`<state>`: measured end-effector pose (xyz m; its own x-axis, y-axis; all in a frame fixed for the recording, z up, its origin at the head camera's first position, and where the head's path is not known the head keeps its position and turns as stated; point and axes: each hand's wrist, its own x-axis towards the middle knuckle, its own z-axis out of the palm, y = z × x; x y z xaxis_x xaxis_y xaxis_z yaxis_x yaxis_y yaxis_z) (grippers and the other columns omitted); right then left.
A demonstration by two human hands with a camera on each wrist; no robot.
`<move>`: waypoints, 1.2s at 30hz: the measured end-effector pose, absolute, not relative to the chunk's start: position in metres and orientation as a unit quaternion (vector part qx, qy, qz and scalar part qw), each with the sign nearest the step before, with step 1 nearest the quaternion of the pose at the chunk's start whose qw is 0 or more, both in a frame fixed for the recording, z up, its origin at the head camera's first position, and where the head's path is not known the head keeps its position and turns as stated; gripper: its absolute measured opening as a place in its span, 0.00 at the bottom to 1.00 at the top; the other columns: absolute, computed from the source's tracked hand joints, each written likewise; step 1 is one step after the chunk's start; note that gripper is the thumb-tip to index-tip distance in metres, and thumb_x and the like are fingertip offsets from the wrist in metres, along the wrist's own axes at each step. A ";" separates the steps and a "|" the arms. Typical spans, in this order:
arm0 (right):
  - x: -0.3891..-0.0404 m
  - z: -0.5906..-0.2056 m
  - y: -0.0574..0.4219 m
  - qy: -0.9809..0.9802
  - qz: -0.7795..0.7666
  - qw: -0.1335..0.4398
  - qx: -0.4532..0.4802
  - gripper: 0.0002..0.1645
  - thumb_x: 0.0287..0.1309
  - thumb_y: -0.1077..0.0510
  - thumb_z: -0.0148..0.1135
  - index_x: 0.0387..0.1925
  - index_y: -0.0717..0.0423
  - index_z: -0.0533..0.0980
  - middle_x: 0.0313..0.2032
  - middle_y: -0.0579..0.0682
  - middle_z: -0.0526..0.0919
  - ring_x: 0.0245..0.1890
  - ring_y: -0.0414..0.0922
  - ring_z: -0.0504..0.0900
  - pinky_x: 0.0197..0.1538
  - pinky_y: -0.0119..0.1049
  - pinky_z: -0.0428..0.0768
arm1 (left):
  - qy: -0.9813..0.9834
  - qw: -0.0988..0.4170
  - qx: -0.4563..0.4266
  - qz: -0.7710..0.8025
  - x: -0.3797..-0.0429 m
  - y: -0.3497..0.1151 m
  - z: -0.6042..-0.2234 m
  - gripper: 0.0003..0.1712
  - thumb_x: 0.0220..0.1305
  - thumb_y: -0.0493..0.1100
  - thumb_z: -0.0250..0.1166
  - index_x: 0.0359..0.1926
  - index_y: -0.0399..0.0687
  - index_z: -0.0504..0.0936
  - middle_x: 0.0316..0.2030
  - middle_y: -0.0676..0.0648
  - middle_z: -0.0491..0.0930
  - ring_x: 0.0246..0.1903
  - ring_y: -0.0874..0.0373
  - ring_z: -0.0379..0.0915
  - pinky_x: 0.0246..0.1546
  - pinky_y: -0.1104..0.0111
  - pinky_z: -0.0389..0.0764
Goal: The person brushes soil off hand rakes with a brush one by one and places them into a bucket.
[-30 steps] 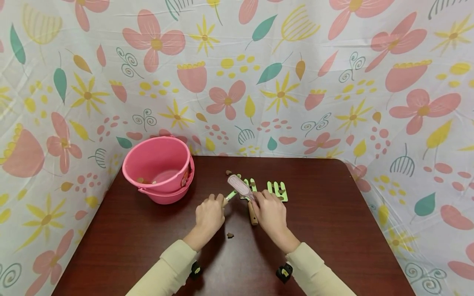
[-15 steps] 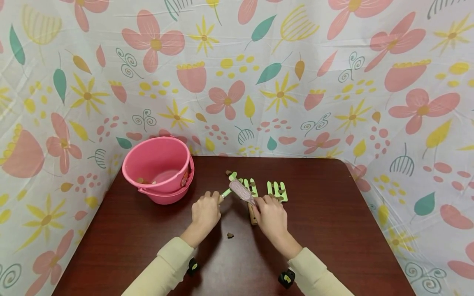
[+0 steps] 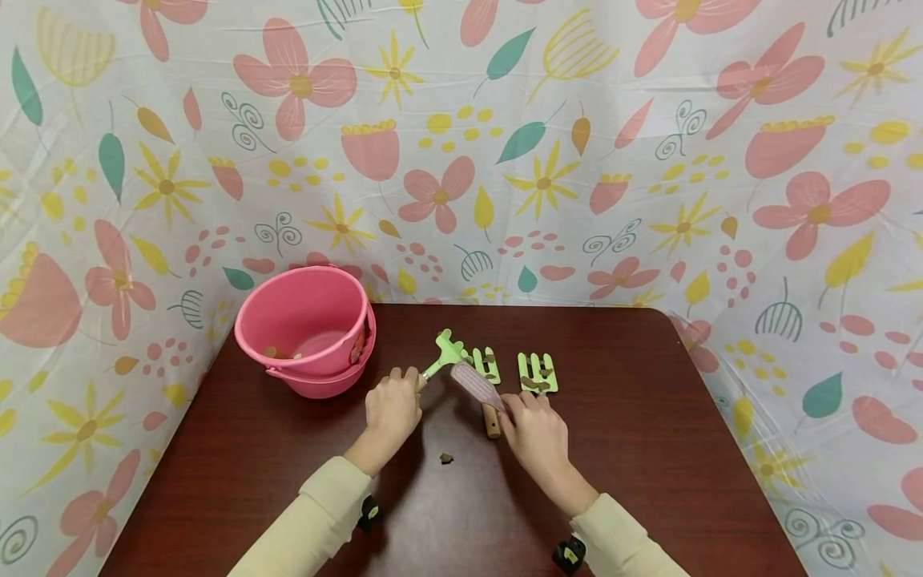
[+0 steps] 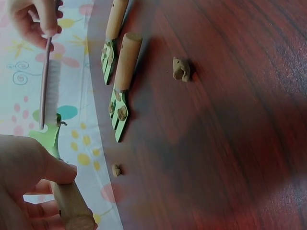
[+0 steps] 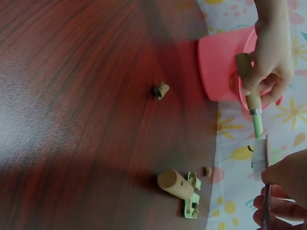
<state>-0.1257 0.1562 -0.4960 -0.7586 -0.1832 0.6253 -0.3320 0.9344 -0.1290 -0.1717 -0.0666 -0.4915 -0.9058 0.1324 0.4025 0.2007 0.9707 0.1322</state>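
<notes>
My left hand (image 3: 392,410) grips the wooden handle of a small green hand rake (image 3: 449,350), raised above the table. My right hand (image 3: 537,434) holds a brush (image 3: 477,385) with a mauve back. Its white bristles (image 4: 53,88) show in the left wrist view, close against the rake's head; contact is hard to tell. Two more green hand tools lie on the table: a nearer fork (image 4: 120,115) with a wooden handle, and another fork (image 3: 538,373) to its right. Brown clay-like bits (image 4: 123,113) sit on both.
Stacked pink buckets (image 3: 306,320) stand at the back left, with some small pieces inside the upper one. A brown lump (image 3: 446,458) lies on the dark wooden table (image 3: 634,449) in front of the hands. A floral curtain (image 3: 461,160) hangs behind the table.
My left hand has drawn left with the rake, and more of its green head shows beyond the brush. The brush has shifted slightly right and toward me, its angle steeper.
</notes>
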 end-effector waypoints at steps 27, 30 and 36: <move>-0.124 -0.513 0.175 -0.933 0.108 0.314 0.135 0.14 0.39 0.58 0.72 0.33 0.53 0.81 0.26 0.50 0.78 0.21 0.49 0.76 0.20 0.40 0.74 | -0.973 0.184 -0.073 -0.117 -0.175 -0.076 -0.490 0.13 0.42 0.40 0.70 0.29 0.44 0.75 0.22 0.44 0.72 0.21 0.46 0.74 0.16 0.55 0.74; -0.124 -0.513 0.175 -0.933 0.109 0.314 0.136 0.14 0.39 0.58 0.72 0.33 0.53 0.81 0.26 0.50 0.78 0.21 0.49 0.76 0.20 0.40 0.74 | -0.973 0.182 -0.074 -0.120 -0.174 -0.076 -0.490 0.13 0.42 0.39 0.70 0.30 0.44 0.75 0.22 0.45 0.72 0.21 0.46 0.74 0.15 0.55 0.73; -0.126 -0.513 0.177 -0.936 0.113 0.309 0.128 0.14 0.39 0.58 0.73 0.33 0.52 0.81 0.26 0.50 0.78 0.22 0.50 0.76 0.19 0.41 0.73 | -0.973 0.180 -0.075 -0.124 -0.173 -0.076 -0.490 0.13 0.42 0.39 0.71 0.31 0.44 0.76 0.22 0.44 0.73 0.21 0.46 0.74 0.15 0.55 0.73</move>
<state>-0.1255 0.1766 -0.5133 -0.7761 -0.1691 0.6076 -0.3090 0.9418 -0.1326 -0.1726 -0.0758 -0.4904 -0.9241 0.1011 0.3684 0.1904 0.9579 0.2148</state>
